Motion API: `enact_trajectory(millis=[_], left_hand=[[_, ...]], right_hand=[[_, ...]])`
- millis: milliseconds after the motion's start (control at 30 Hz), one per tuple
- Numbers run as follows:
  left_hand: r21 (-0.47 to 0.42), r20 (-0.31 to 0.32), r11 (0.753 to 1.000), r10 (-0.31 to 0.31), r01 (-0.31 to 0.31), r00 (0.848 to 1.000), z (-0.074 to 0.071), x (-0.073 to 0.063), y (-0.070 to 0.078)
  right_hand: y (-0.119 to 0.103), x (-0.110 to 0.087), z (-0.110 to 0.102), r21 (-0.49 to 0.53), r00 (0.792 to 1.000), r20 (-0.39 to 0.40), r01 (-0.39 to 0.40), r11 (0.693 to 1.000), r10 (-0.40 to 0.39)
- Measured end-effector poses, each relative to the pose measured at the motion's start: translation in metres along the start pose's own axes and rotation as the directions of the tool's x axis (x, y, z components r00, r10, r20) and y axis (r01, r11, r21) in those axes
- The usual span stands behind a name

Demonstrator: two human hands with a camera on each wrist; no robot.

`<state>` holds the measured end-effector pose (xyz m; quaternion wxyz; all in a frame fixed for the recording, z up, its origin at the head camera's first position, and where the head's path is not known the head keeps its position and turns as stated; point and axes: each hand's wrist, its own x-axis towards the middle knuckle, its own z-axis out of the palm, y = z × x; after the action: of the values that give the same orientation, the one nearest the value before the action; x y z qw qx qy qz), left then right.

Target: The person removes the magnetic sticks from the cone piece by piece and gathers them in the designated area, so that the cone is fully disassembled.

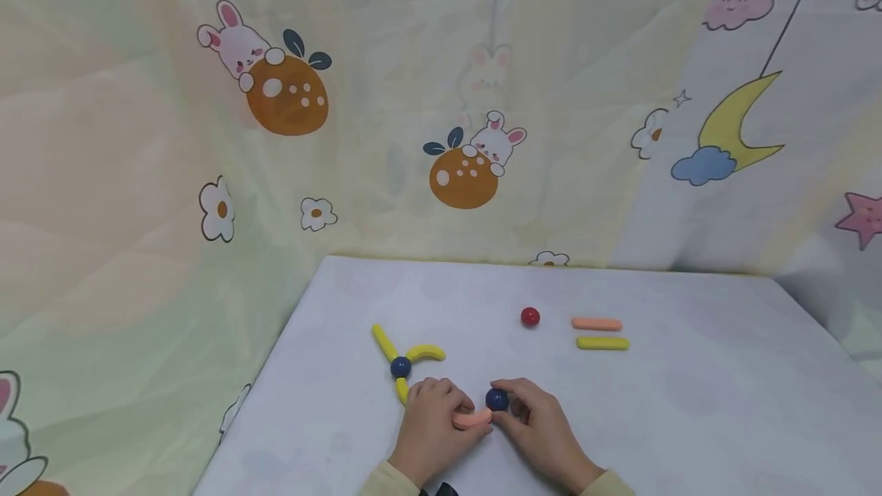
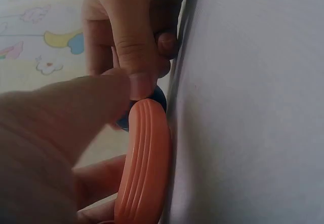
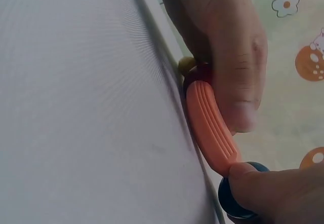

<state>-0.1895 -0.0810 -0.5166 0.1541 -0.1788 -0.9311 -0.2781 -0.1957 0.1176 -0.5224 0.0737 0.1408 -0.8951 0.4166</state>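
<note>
My left hand (image 1: 437, 419) holds a curved orange rod (image 1: 472, 419) with grooves along its side, low over the white table. A dark red ball (image 3: 198, 74) shows at the rod's far end in the right wrist view, mostly hidden by the left hand. My right hand (image 1: 537, 423) pinches a dark blue ball (image 1: 497, 400) between thumb and fingers. The ball sits right at the rod's near end. Just beyond the left hand lies a joined piece: a blue ball (image 1: 400, 367) with several yellow rods (image 1: 383, 343) around it, one partly covered by that hand.
Farther back on the white table (image 1: 723, 373) lie a loose red ball (image 1: 530, 317), a straight orange rod (image 1: 596, 324) and a straight yellow rod (image 1: 602, 344). A printed cloth (image 1: 386, 98) with rabbits and fruit hangs behind the table's back edge.
</note>
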Motion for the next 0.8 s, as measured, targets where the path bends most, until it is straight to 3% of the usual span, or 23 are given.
enact_trajectory(millis=[100,167,567,800], left_hand=[[0.002,0.073,1.0,0.019,-0.019,0.997,0.0008,0.0005,0.0002],[0.01,0.087,1.0,0.014,-0.015,0.996,0.0011,0.0011,0.0008],[0.004,0.052,1.0,0.018,-0.018,0.998,0.0022,0.0005,0.0016],[0.014,0.071,1.0,-0.005,0.004,0.997,0.0034,0.0014,0.0032]], right_hand=[[-0.0003,-0.0003,-0.0006,0.005,1.0,-0.018,-0.017,1.0,0.017],[-0.0008,-0.0004,-0.0005,0.012,0.999,-0.024,-0.025,1.0,0.025],[-0.0001,0.0001,-0.0019,0.043,0.999,-0.013,-0.033,0.999,0.034],[0.0082,0.0013,-0.008,0.096,0.992,-0.092,-0.077,0.992,0.086]])
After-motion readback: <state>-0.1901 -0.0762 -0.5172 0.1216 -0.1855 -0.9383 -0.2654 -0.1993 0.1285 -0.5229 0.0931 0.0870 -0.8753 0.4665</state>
